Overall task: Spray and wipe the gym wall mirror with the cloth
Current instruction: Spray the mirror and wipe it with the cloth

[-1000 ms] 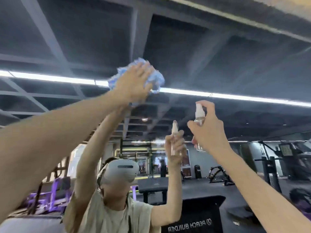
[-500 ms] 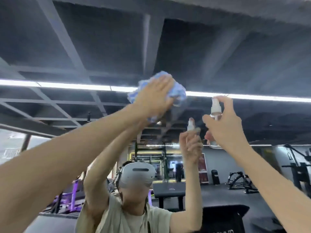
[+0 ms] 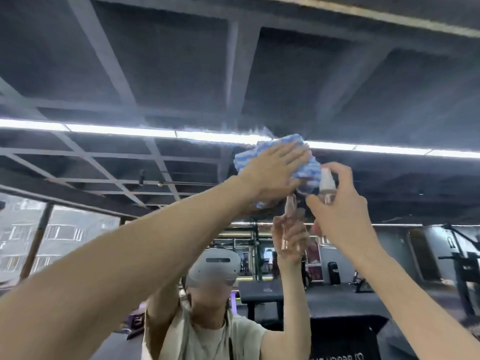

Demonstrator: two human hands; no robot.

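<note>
The wall mirror [image 3: 109, 209] fills the lower part of the view, its top edge along the bright light strip. My left hand [image 3: 272, 175] lies flat, fingers straight, pressing a blue-and-white cloth [image 3: 298, 162] against the glass near that top edge. Just to the right, my right hand [image 3: 340, 214] grips a small clear spray bottle [image 3: 326, 187] with a white nozzle, held upright close to the cloth. The mirror shows my reflection [image 3: 207, 320] with both arms raised.
Above the mirror runs a dark beamed ceiling [image 3: 285, 74]. The reflection shows gym machines [image 3: 465, 268] at the right, a black bench [image 3: 262, 289] in the middle and windows [image 3: 52, 237] at the left.
My left hand has swept the cloth to the right along the mirror's top, ending beside the spray bottle. My right hand holds the bottle much as before.
</note>
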